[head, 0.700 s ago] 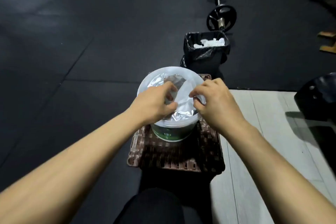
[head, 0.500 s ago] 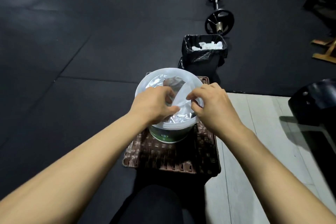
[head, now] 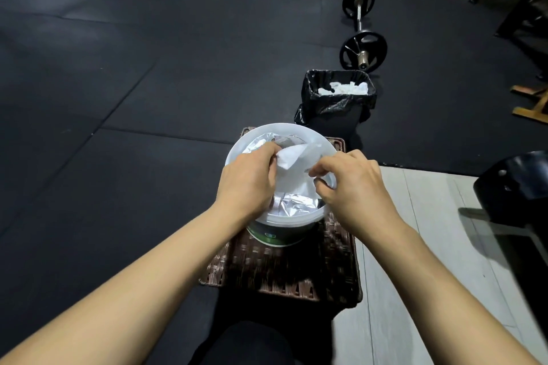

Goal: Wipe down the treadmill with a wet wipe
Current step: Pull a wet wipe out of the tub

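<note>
Item one: a round white tub of wet wipes, green band low on its side, standing on a brown woven stand right in front of me. Its top is open and crumpled silver foil lining shows inside.

Item two: one white wet wipe, partly drawn up out of the foil, stretched between my two hands above the tub's mouth.

Item three: my left hand, over the left half of the tub. Its grip is closed — thumb and fingertips pinch the near left corner of the wipe.

Item four: my right hand, over the tub's right rim. Its fingers are curled with the tips drawn together at the wipe's right edge; it appears to pinch the wipe there, though the contact itself is small and hard to make out.

Item five: a black bin lined with a black bag, just beyond the stand, with crumpled white wipes in it.

Item six: a barbell with black plates, lying on the black rubber floor past the bin.

Item seven — pale wood-look flooring to my right, and on it the dark rounded edge of some machine; what it is I cannot tell.
</note>
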`<move>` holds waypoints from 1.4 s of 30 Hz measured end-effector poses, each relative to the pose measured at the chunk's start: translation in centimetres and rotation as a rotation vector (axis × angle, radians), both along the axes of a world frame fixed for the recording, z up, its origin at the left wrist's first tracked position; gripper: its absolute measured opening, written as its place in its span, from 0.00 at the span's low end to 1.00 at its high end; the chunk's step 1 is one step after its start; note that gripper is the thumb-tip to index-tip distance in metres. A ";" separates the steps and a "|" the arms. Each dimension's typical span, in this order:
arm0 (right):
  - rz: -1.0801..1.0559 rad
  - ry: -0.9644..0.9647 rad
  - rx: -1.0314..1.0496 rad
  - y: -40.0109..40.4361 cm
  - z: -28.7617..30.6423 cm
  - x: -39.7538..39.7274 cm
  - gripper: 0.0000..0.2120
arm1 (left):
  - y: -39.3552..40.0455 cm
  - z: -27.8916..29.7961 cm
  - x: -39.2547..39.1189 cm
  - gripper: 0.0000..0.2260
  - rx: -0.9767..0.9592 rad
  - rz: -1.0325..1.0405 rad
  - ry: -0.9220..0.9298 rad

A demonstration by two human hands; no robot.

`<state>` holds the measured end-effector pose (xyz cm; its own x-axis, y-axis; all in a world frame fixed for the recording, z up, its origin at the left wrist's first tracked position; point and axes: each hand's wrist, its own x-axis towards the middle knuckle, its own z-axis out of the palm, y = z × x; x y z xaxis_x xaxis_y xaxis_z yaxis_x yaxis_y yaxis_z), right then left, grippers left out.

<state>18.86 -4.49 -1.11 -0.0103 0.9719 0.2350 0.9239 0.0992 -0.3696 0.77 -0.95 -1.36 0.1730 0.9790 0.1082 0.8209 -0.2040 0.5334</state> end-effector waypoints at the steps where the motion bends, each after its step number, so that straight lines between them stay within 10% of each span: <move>1: -0.003 -0.003 0.001 0.1 0.1 0.0 0.06 | 0.1 0.3 -0.1 0.09 -0.018 -0.014 -0.033; 7: -0.045 0.136 0.009 1.0 0.7 -1.1 0.14 | 1.0 1.0 -1.8 0.05 -0.075 -0.144 -0.293; 29: -0.170 0.668 0.334 1.3 4.7 2.1 0.02 | 1.4 0.3 -0.3 0.06 -0.139 -0.187 0.163; 42: -0.117 0.511 0.238 0.3 4.5 1.7 0.05 | 2.4 1.4 0.7 0.08 -0.322 -0.295 0.001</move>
